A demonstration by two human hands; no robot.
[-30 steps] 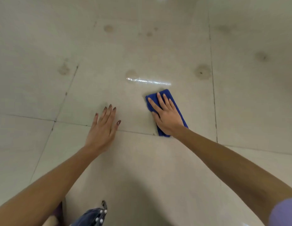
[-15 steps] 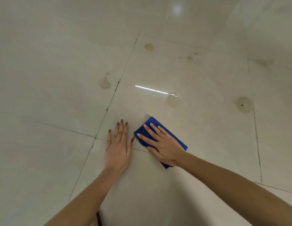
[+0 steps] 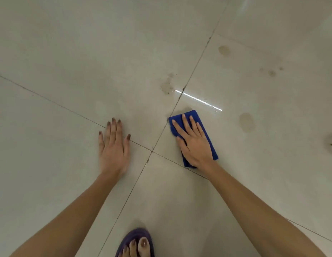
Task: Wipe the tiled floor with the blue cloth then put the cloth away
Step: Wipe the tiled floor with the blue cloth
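A folded blue cloth lies flat on the pale tiled floor, just right of a grout line. My right hand presses on top of it with fingers spread, covering most of the cloth. My left hand rests palm down on the bare tile to the left, fingers apart, holding nothing.
Brownish stains mark the tiles: one beside the grout line ahead of the cloth, an oval one to its right, more farther off. A light reflection streak glints above the cloth. My foot in a purple sandal shows at the bottom edge.
The view has swung, so the grout crossing now lies between my hands. My hands have drawn apart, and the cloth under my right hand sits beside the grout line. My foot has come into view.
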